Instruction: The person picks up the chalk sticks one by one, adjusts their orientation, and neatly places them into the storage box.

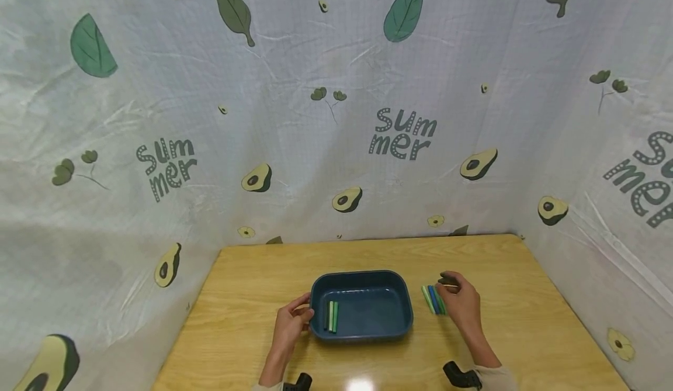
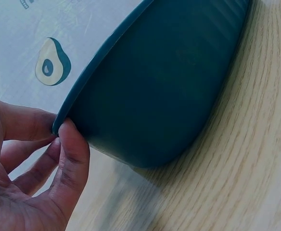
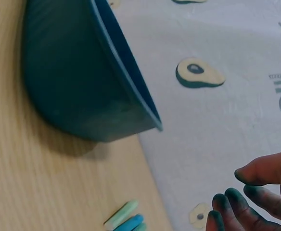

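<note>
A dark blue, deep rectangular tray [image 1: 370, 312] stands on the table. My left hand [image 1: 288, 325] pinches its left rim between thumb and fingers, clearly seen in the left wrist view. Inside, at the left end, a green chalk stick [image 1: 335, 317] lies beside a pale one [image 1: 330, 316] and a dark one [image 1: 325, 316]. Right of the tray lie a light green chalk stick [image 1: 428, 299], a blue one [image 1: 433, 299] and a green one [image 1: 440, 303]. Over these hovers my right hand [image 3: 263, 197], fingers loosely bent, green dust on the fingertips, nothing between thumb and fingers.
The wooden table [image 1: 252, 274] meets a hanging white cloth [image 1: 294, 134] printed with avocados and leaves at its back and sides. A bright reflection shows on the table near the front.
</note>
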The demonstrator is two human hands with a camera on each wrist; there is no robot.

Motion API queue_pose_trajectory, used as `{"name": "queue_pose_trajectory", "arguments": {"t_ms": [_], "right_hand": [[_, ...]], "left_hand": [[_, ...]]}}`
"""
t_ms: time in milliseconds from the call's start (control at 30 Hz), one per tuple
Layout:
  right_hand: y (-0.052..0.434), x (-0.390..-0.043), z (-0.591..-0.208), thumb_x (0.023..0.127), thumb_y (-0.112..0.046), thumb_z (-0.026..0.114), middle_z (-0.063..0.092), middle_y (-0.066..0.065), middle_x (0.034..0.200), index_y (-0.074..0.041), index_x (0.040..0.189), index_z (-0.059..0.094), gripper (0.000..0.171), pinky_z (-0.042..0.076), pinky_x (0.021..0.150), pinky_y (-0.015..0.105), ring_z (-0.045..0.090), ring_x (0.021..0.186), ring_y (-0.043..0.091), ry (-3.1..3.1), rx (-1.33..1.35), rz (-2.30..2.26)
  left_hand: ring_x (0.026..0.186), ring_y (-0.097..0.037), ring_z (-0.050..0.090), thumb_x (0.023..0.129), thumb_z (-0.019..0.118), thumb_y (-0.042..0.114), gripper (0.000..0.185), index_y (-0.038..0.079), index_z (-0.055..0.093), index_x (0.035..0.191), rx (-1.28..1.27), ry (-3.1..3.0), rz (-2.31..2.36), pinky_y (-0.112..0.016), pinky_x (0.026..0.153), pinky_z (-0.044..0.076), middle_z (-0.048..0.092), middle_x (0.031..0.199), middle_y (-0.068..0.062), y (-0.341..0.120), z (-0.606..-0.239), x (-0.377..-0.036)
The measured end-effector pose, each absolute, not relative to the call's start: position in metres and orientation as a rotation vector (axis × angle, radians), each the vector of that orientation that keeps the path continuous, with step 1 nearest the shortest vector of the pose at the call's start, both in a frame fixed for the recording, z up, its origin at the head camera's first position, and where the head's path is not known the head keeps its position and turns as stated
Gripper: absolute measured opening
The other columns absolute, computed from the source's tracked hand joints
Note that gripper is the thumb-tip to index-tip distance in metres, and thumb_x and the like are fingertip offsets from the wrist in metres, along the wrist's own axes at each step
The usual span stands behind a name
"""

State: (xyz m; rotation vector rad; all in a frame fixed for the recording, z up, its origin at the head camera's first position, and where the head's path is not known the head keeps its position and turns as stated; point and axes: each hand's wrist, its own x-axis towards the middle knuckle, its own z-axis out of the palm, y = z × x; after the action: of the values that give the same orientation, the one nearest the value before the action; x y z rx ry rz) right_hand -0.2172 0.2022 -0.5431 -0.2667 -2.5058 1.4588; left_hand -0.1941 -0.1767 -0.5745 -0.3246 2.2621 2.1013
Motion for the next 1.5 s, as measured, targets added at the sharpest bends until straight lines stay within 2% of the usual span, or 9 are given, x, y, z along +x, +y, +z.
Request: {"name": "queue_pose_trajectory", "arguments": {"t_ms": [433, 700, 800, 900, 1200, 1267, 1367, 1433, 1500], "right_hand": [[0.210, -0.210, -0.566, 0.093, -0.018, 0.066, 0.070, 0.020, 0.115, -0.003, 0.126, 0.061, 0.037, 0.051, 0.071, 0.023, 0.067, 0.100, 0.032, -2.432, -0.407, 1.405], [0.205, -0.214, -0.574, 0.092, -0.016, 0.067, 0.069, 0.022, 0.116, -0.002, 0.127, 0.060, 0.038, 0.046, 0.069, 0.013, 0.067, 0.104, 0.034, -2.331, -0.495, 1.475], [0.205, -0.215, -0.578, 0.091, -0.014, 0.069, 0.070, 0.023, 0.114, -0.001, 0.126, 0.061, 0.038, 0.045, 0.067, 0.009, 0.070, 0.094, 0.020, -2.300, -0.512, 1.479], [0.206, -0.215, -0.583, 0.089, -0.013, 0.070, 0.071, 0.023, 0.112, -0.001, 0.126, 0.061, 0.040, 0.044, 0.066, 0.007, 0.067, 0.085, 0.005, -2.276, -0.535, 1.478], [0.204, -0.217, -0.593, 0.088, -0.016, 0.071, 0.072, 0.021, 0.109, -0.001, 0.124, 0.063, 0.040, 0.036, 0.064, 0.002, 0.052, 0.073, -0.016, -2.246, -0.604, 1.439], [0.204, -0.218, -0.595, 0.088, -0.017, 0.071, 0.072, 0.021, 0.109, -0.001, 0.124, 0.063, 0.040, 0.037, 0.064, 0.003, 0.059, 0.074, -0.009, -2.243, -0.626, 1.437], [0.204, -0.219, -0.599, 0.088, -0.017, 0.072, 0.073, 0.020, 0.109, -0.002, 0.123, 0.063, 0.039, 0.042, 0.070, 0.013, 0.071, 0.085, 0.017, -2.243, -0.656, 1.429], [0.204, -0.219, -0.602, 0.087, -0.017, 0.072, 0.073, 0.021, 0.108, -0.002, 0.123, 0.063, 0.039, 0.045, 0.074, 0.022, 0.071, 0.094, 0.032, -2.241, -0.674, 1.425], [0.204, -0.220, -0.605, 0.087, -0.017, 0.072, 0.073, 0.021, 0.108, -0.002, 0.122, 0.063, 0.039, 0.047, 0.077, 0.030, 0.069, 0.098, 0.038, -2.243, -0.684, 1.419]], "left_hand": [[0.085, -0.012, 0.061, 0.091, 0.061, -0.001, 0.046, 0.000, 0.056, 0.136, -0.337, 2.258, 2.094, -0.030, 0.061, 0.054, 0.058, 0.128, -0.025, -0.177, -0.574, -0.193], [0.089, -0.014, 0.062, 0.091, 0.061, 0.000, 0.046, 0.001, 0.056, 0.137, -0.309, 2.277, 2.116, -0.029, 0.061, 0.054, 0.058, 0.128, -0.024, -0.180, -0.573, -0.197], [0.091, -0.016, 0.063, 0.091, 0.061, 0.000, 0.046, 0.001, 0.057, 0.136, -0.315, 2.277, 2.115, -0.028, 0.061, 0.054, 0.058, 0.128, -0.023, -0.179, -0.573, -0.198], [0.091, -0.016, 0.063, 0.091, 0.061, 0.000, 0.045, 0.001, 0.057, 0.136, -0.314, 2.279, 2.111, -0.027, 0.061, 0.054, 0.058, 0.128, -0.024, -0.179, -0.573, -0.198], [0.089, -0.013, 0.062, 0.091, 0.061, 0.000, 0.045, 0.001, 0.057, 0.136, -0.317, 2.269, 2.111, -0.028, 0.062, 0.054, 0.058, 0.129, -0.024, -0.178, -0.574, -0.197], [0.089, -0.013, 0.062, 0.091, 0.061, 0.000, 0.045, 0.001, 0.057, 0.136, -0.314, 2.273, 2.107, -0.029, 0.062, 0.055, 0.058, 0.128, -0.024, -0.178, -0.574, -0.196], [0.089, -0.013, 0.062, 0.092, 0.061, 0.001, 0.045, 0.001, 0.056, 0.137, -0.313, 2.273, 2.103, -0.029, 0.062, 0.055, 0.058, 0.129, -0.024, -0.177, -0.574, -0.196], [0.089, -0.013, 0.062, 0.092, 0.061, 0.001, 0.045, 0.001, 0.056, 0.137, -0.315, 2.272, 2.101, -0.029, 0.062, 0.055, 0.058, 0.129, -0.023, -0.177, -0.574, -0.195], [0.089, -0.013, 0.062, 0.092, 0.061, 0.001, 0.045, 0.001, 0.056, 0.137, -0.317, 2.270, 2.100, -0.029, 0.062, 0.055, 0.058, 0.129, -0.023, -0.177, -0.574, -0.195]]}}
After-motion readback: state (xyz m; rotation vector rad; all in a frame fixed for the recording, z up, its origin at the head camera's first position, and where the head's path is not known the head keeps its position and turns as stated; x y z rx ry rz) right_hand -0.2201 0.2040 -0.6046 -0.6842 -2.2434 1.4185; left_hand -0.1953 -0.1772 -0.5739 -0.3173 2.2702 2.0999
